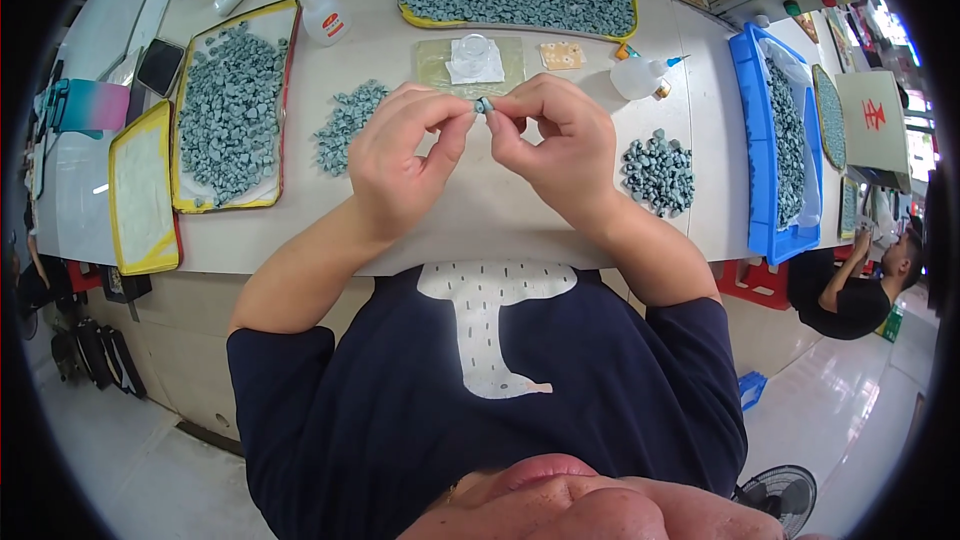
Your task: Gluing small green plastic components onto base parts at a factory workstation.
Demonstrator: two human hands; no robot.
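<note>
Over at the far left of the frame I've got a pink-and-teal box (pixel 98 105), then a flat yellow-edged tray (pixel 143 190) and a dark phone (pixel 160 67) above it. Next along is a bigger tray (pixel 266 22), also yellow-edged, heaped with grey-green stones. Upper left, just past it, stands a white squeeze bottle (pixel 323 20), and below that a loose pile of stones (pixel 345 125) sits by my left hand (pixel 400 155). That hand's thumb and finger are pinched together on one small dark green stone (pixel 484 105), right around upper centre. A little clear dish (pixel 474 52) sits on white paper just above it, and a big stone-filled tray (pixel 515 29) runs along the top. My right hand (pixel 560 135) has its thumb and finger closed on the same stone from the other side. Right of that there's a clear bottle (pixel 632 78), with a darker pile (pixel 658 172) below. Upper right is a blue bin (pixel 763 140) with more stones, and another person (pixel 850 290) sits at the right edge.
</note>
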